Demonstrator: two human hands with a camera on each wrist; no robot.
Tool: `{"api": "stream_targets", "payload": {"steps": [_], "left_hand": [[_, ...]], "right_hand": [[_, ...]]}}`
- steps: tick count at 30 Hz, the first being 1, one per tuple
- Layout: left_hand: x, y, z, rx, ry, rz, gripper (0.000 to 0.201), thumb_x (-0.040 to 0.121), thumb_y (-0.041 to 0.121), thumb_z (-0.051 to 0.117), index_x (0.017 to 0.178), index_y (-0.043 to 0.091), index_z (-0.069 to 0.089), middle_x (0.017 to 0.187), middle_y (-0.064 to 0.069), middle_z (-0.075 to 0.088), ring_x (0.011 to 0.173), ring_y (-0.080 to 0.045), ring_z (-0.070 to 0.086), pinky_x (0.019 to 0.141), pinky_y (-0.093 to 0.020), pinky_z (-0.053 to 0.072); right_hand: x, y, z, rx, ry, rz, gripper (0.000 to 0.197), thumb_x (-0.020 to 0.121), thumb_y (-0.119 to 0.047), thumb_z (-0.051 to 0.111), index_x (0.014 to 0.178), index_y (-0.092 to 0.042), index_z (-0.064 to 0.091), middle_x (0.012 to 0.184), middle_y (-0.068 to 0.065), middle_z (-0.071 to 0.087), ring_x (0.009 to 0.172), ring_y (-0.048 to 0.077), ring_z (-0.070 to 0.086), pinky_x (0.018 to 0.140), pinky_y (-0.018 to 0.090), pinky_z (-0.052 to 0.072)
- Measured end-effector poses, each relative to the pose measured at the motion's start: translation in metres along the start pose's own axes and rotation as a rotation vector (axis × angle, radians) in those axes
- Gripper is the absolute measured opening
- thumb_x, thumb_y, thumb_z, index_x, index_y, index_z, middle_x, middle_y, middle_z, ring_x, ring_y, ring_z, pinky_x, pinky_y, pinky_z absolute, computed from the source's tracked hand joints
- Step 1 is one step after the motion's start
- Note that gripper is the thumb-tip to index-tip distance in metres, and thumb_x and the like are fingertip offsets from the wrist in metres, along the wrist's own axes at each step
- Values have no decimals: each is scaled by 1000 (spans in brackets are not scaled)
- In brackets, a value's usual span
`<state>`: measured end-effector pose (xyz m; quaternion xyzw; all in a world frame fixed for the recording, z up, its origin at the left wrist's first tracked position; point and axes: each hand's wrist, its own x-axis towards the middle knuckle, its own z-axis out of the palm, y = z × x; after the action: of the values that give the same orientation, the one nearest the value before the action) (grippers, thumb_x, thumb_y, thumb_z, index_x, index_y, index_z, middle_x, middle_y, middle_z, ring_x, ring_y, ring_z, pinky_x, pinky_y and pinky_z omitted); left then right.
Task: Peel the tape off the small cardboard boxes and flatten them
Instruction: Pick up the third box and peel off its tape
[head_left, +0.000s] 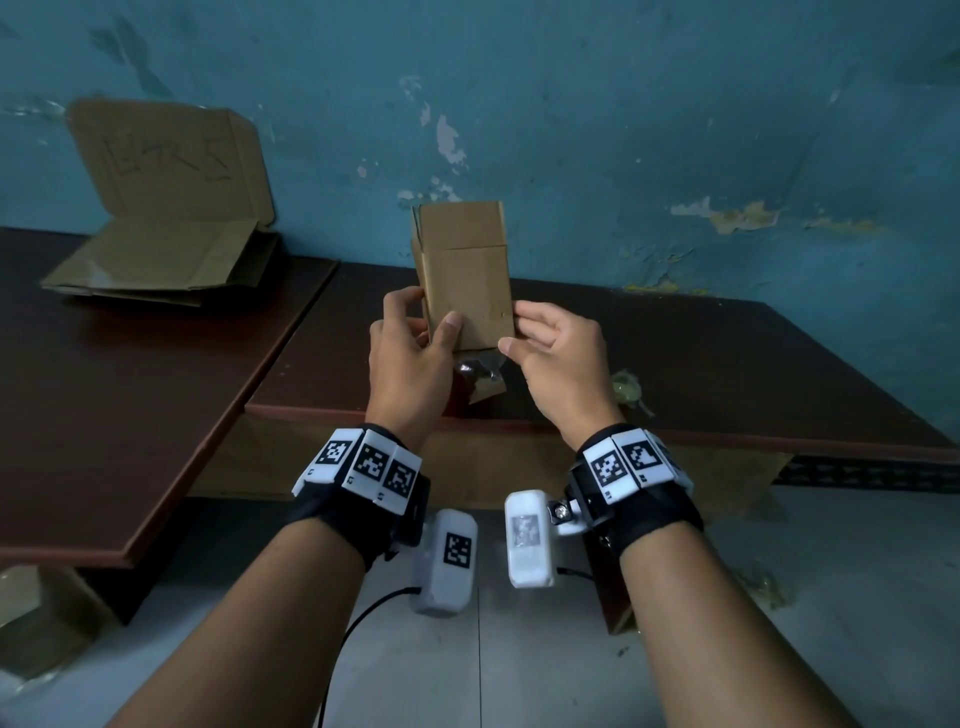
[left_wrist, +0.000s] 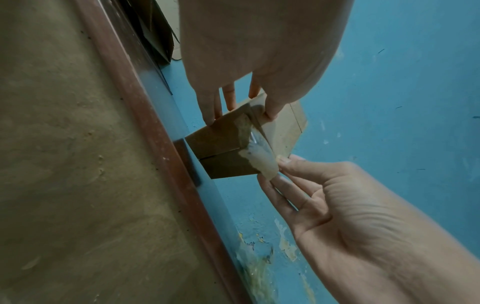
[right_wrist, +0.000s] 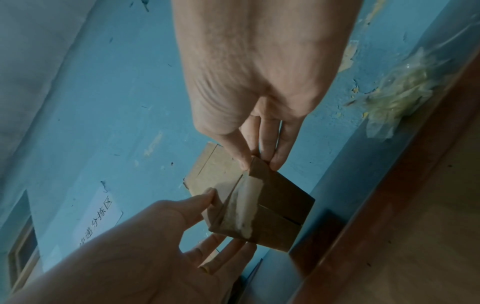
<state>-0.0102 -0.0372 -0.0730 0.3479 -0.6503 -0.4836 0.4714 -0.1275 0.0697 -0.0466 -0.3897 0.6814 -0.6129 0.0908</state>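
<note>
Right hand (left_wrist: 358, 216) nearest: fingers pinch the clear tape strip (left_wrist: 262, 162), half-lifted off the small brown cardboard box (head_left: 467, 280). Left hand (head_left: 410, 353) grips the box, held above the dark counter's (head_left: 701, 364) near edge. Best peel low, slowly, bracing the flaps.

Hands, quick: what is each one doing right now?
Left hand: fingers grip the small cardboard box.
Right hand: fingers pinch the tape at the box's bottom corner.

Box (head_left: 467, 275) bottom hidden behind both hands in head view; left fingers (head_left: 402, 304) partly behind box; writing on cardboard (head_left: 166, 161) illegible.
</note>
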Motion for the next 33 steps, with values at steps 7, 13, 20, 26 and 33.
{"api": "stream_targets", "payload": {"steps": [7, 13, 20, 26, 33], "left_hand": [[4, -5, 2, -8, 46, -9, 42, 105, 42, 64, 143, 27, 51, 133, -5, 59, 115, -18, 64, 95, -41, 58], [6, -8, 4, -94, -6, -55, 83, 63, 67, 76, 134, 37, 47, 134, -2, 59, 116, -24, 68, 95, -50, 62], [11, -15, 6, -104, -94, -46, 109, 57, 61, 85, 151, 30, 42, 142, -1, 53, 128, -22, 61, 104, -51, 58], [12, -18, 9, -171, -115, -12, 99, 62, 57, 87, 149, 37, 45, 142, -5, 55, 126, -25, 65, 101, -51, 60], [12, -23, 12, -187, -146, -43, 100, 68, 51, 88, 155, 54, 38, 142, -9, 47, 124, -27, 65, 101, -46, 61]], "right_hand": [[-2, 0, 1, 58, 11, -37, 49, 89, 3, 75, 136, -10, 69, 127, 4, 75, 114, 9, 73, 99, 24, 59], [-2, 1, 3, 95, 37, -86, 32, 83, 4, 81, 108, -13, 70, 112, 2, 77, 108, 11, 76, 94, 29, 62], [-1, 4, 3, 35, 101, -154, 23, 85, -2, 84, 88, -19, 69, 97, -4, 76, 97, 5, 76, 87, 22, 61], [-2, 5, 4, 6, 127, -173, 22, 88, -3, 82, 85, -20, 68, 93, -5, 76, 91, 5, 76, 86, 26, 63], [-4, 2, 4, 6, 129, -135, 12, 92, -3, 77, 94, -13, 72, 96, -4, 76, 90, 4, 76, 80, 19, 61]]}}
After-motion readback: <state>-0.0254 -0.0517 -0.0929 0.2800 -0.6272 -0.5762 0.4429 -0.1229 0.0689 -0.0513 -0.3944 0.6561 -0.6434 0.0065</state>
